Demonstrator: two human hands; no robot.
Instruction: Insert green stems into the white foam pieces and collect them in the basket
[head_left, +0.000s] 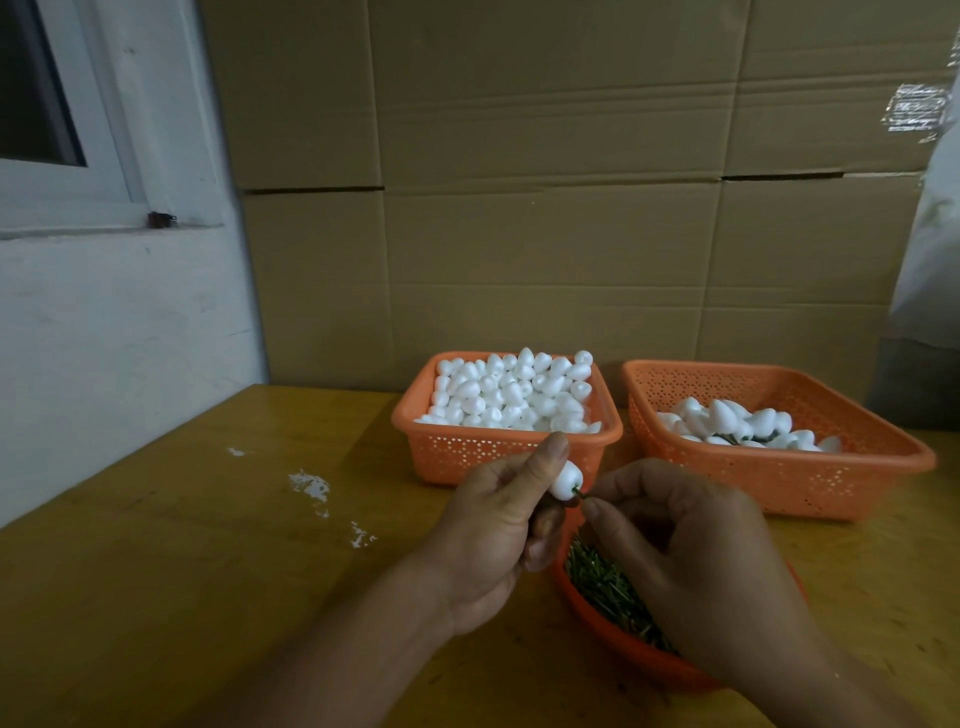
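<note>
A: Head view. Right hand (696, 566) nearest, over bowl of green stems (608, 582); fingers curled, pinching one stem (578, 492).

B: Left hand (498, 525)?

A: Thumb and fingers grip foam piece (566, 480), blunt end turned toward the stem tip, probably for a straight push.

B: Supply, output?

A: Full basket (506, 447) behind; collecting basket (810, 467) right, within reach.

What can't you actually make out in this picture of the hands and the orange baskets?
All in the head view:
- Green stem: only a short bit shows between the foam piece and the right hand; its depth in the foam is hidden.
- Bowl of stems: mostly covered by the right hand.
- Left hand: its palm-side grip is turned away.
- Right basket: stems under the foam pile are too small to count.
</note>
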